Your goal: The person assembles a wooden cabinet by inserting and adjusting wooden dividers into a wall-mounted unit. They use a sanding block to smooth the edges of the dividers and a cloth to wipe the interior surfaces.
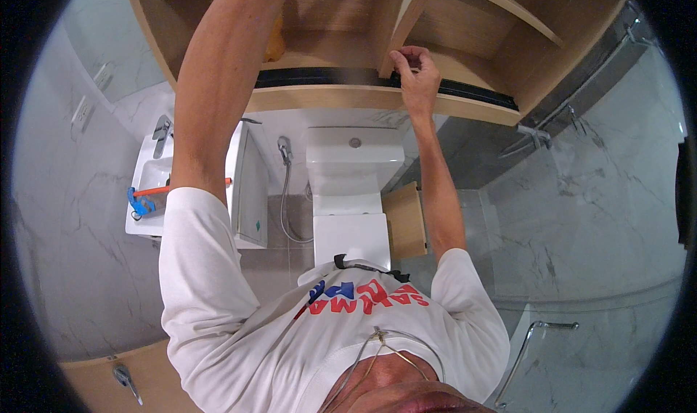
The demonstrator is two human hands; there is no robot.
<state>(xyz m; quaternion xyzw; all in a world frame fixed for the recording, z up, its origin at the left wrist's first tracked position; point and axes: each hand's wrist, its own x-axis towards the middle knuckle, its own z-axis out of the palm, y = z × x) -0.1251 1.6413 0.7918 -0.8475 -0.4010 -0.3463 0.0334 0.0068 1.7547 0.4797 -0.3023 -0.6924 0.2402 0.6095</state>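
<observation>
A light-wood wall cabinet (330, 96) spans the top, its front uncovered, with a black track (475, 93) along the lower edge. My right hand (420, 75) is at the cabinet's upright divider (406, 21), just above the track. Its thumb and fingers are curled together; whatever lies between them is too small to make out. My left arm (218, 86) reaches up across the cabinet's left side, and its hand is beyond the top edge. Beside that arm, an orange object (275, 41) sits in the left compartment, partly hidden.
Below the cabinet stands a white toilet (354, 152), with a wooden board (406, 221) at its right. A hand sprayer (284, 148) hangs on its left. A blue-and-orange tool (145, 199) lies on the white basin (149, 228). At right is a glass panel (566, 217).
</observation>
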